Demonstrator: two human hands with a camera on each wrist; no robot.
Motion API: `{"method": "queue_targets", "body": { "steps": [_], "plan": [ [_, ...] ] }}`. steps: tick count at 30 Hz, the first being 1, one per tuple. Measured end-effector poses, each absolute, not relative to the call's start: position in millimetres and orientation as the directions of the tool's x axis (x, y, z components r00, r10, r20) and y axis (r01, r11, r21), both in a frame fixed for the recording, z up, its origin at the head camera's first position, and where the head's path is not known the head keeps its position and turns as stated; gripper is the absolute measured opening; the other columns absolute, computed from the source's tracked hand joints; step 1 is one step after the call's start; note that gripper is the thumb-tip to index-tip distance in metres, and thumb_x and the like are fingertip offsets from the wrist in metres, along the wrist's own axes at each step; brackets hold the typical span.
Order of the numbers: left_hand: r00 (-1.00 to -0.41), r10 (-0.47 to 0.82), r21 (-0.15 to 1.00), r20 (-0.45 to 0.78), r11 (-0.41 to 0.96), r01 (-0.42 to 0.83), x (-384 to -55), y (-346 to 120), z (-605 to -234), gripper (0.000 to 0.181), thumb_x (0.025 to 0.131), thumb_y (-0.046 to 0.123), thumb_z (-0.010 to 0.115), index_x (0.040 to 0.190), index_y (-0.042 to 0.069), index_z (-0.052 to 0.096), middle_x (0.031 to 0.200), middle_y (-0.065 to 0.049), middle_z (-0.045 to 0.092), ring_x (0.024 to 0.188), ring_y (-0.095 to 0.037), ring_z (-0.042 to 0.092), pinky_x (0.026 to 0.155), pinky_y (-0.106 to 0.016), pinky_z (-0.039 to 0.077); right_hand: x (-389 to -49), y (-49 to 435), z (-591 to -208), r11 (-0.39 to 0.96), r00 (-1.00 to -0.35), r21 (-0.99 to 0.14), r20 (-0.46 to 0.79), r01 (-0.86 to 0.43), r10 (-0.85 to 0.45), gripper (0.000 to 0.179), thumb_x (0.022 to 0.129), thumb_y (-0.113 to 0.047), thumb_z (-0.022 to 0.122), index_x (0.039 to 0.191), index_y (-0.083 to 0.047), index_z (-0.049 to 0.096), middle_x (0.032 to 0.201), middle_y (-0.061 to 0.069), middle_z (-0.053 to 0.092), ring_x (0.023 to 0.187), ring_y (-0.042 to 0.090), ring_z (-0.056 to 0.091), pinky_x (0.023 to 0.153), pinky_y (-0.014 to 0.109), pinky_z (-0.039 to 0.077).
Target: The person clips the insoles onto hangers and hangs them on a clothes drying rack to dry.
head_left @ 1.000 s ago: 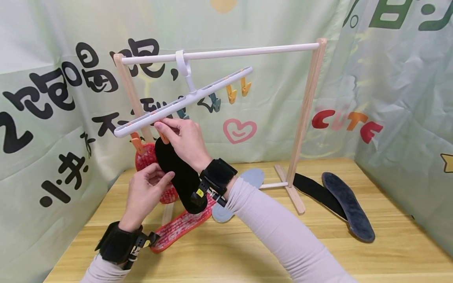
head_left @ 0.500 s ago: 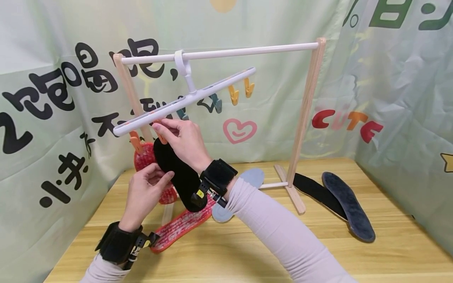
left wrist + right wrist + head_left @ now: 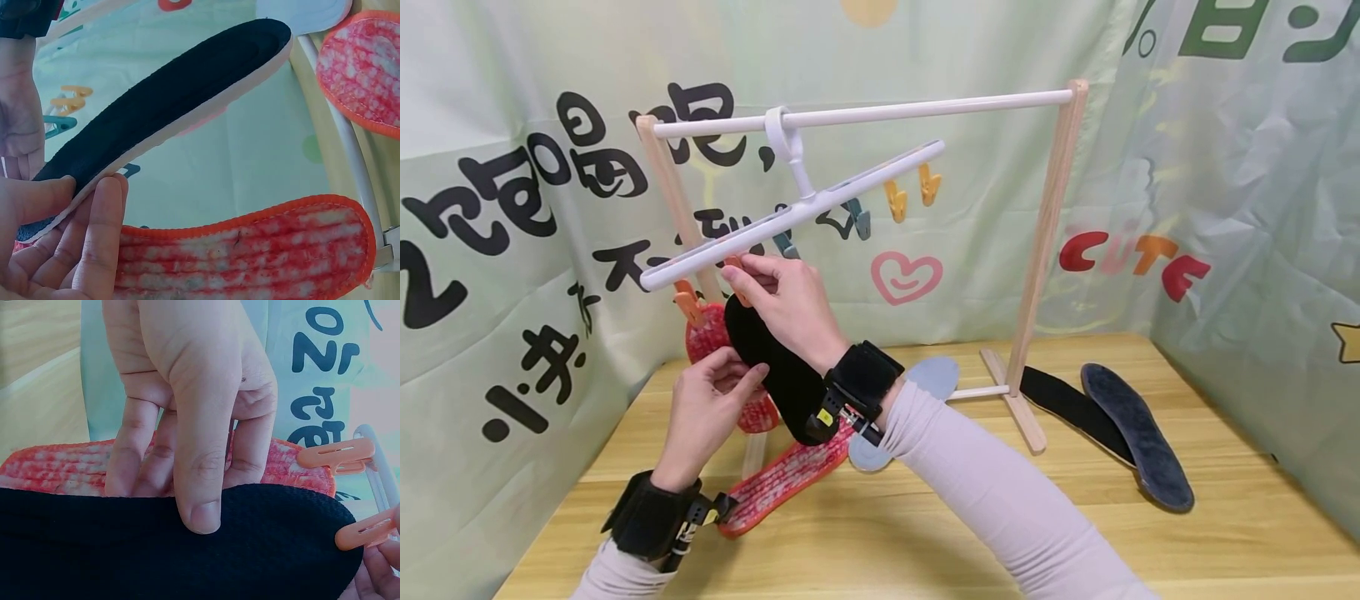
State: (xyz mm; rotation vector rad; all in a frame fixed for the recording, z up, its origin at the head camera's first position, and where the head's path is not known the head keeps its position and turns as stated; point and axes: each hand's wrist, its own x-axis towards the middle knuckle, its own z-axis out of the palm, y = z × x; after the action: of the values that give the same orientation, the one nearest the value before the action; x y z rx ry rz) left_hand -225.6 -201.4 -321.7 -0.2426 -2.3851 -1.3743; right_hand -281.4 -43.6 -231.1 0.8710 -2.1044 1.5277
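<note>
A black insole (image 3: 782,375) with a pale underside is held up at a slant below the white clip hanger (image 3: 722,247). My left hand (image 3: 709,404) pinches its edge, thumb on the dark face and fingers behind. With thumb and fingers, my right hand (image 3: 797,304) grips an orange clip (image 3: 369,531) on the hanger's low end, and the clip's tip overlaps the insole's upper end. Just left of it, another orange clip (image 3: 687,304) holds a red-and-white insole (image 3: 706,335), which hangs partly behind my left hand.
The hanger hooks over the rail of a wooden stand (image 3: 1047,242). Blue-green clips (image 3: 859,219) and yellow clips (image 3: 896,202) dangle from it. On the table lie another red insole (image 3: 775,492), a light-blue insole (image 3: 936,377), a black insole (image 3: 1067,404) and a dark-grey insole (image 3: 1138,437).
The hanger's right end has swung slightly right, and its hook has shifted a touch left. The held insole's lower end has risen slightly. Both hands keep their grips.
</note>
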Motion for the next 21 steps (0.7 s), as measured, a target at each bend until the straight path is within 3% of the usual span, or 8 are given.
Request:
{"method": "queue_targets", "body": {
  "steps": [4,10,21],
  "plan": [
    [-0.918,-0.030,0.799,0.395,0.506,0.326,-227,-202,-322,0.022,0.103,0.022,0.075,0.110,0.002,0.072,0.102,-0.020,0.079,0.083,-0.007,0.080,0.077,-0.014,0.063,-280,-42,-232,0.203,-0.733,-0.706,0.630,-0.678,-0.257,0.035,0.106,-0.030,0.070,0.135,-0.011,0.076,0.123,0.009,0.081,0.108,0.014,0.080,0.094,0.014,0.059],
    [-0.921,-0.024,0.803,0.388,0.499,0.325,-227,-202,-324,0.022,0.103,0.021,0.075,0.114,0.001,0.072,0.106,-0.021,0.079,0.086,-0.013,0.081,0.078,-0.015,0.063,-280,-38,-233,0.208,-0.728,-0.699,0.635,-0.684,-0.259,0.035,0.106,-0.029,0.071,0.136,-0.012,0.075,0.129,0.008,0.079,0.114,0.015,0.078,0.095,0.015,0.059],
    [-0.923,-0.035,0.804,0.384,0.503,0.316,-228,-205,-324,0.023,0.103,0.023,0.075,0.112,0.002,0.073,0.105,-0.020,0.079,0.087,-0.016,0.081,0.077,-0.015,0.063,-281,-32,-233,0.206,-0.733,-0.707,0.618,-0.676,-0.284,0.037,0.105,-0.030,0.072,0.138,-0.013,0.074,0.121,0.007,0.082,0.110,0.011,0.079,0.094,0.015,0.060]
  ]
}}
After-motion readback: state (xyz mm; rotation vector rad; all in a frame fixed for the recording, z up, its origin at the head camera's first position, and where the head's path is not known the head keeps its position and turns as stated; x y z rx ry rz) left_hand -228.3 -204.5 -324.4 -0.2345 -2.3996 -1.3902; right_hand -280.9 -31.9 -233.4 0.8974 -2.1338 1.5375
